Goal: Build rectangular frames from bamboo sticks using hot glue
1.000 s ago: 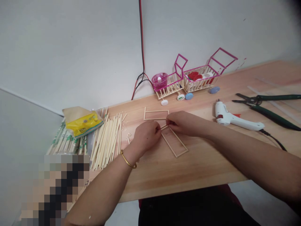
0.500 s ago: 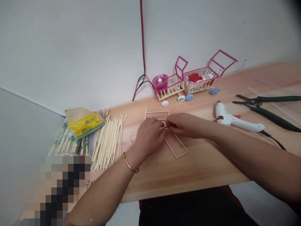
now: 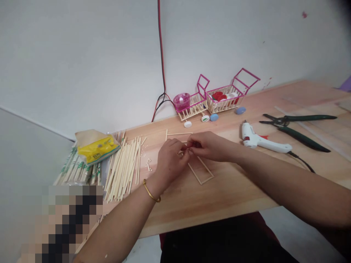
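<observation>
My left hand (image 3: 171, 157) has its thumb and fingers closed on the near end of a thin wooden stick frame (image 3: 207, 179), a narrow rectangle lying slantwise on the table. My right hand (image 3: 201, 146) meets it there, fingertips pinched at the same end of the frame. The fingers cover the corners, so the exact grip is partly hidden. Just behind my hands lies a second stick frame (image 3: 166, 135), its near part covered by them. To the left are a pile of loose wooden sticks (image 3: 123, 168) and a few short cut bits (image 3: 148, 165).
Against the wall stand two small stick carts (image 3: 192, 109) with magenta trim and bottle-cap wheels. A white glue gun (image 3: 263, 140) with a cord and green-handled pliers (image 3: 298, 128) lie at right. A yellow packet (image 3: 97, 148) rests on wrapped chopsticks (image 3: 74, 164) at far left.
The view has shifted slightly, moving the carts, glue gun and pliers leftward in the picture. Both hands stay together at the frame, with fingers a little closer.
</observation>
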A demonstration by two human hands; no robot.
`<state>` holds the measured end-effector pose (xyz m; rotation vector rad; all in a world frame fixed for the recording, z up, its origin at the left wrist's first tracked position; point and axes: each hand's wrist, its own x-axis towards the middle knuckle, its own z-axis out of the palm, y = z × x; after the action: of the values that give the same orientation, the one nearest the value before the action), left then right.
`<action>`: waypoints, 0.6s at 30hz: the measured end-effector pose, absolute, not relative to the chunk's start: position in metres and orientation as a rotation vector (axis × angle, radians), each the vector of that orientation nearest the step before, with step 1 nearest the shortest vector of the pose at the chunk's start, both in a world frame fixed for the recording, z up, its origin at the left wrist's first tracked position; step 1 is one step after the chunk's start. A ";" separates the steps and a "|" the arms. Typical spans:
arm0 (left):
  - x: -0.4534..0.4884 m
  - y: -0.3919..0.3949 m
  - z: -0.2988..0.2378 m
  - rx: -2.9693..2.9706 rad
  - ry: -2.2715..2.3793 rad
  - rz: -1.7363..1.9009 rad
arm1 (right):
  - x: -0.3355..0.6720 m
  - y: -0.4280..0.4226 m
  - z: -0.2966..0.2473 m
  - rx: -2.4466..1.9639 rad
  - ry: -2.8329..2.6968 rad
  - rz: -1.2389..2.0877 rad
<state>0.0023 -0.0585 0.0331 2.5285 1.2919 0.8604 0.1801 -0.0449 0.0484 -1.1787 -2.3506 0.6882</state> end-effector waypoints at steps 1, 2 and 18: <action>0.002 -0.058 0.033 2.493 1.272 0.898 | 0.180 -0.045 0.049 -1.158 -2.336 0.691; 0.001 -0.056 0.032 2.460 1.253 0.933 | 0.181 -0.046 0.050 -1.131 -2.319 0.693; -0.007 -0.045 0.030 2.170 1.037 1.178 | 0.355 -0.061 0.099 -1.954 -2.067 -0.040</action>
<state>-0.0065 -0.0449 0.0299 2.1697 1.0373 1.1776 0.3546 -0.0611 0.0995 -1.9538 -2.0674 -0.0398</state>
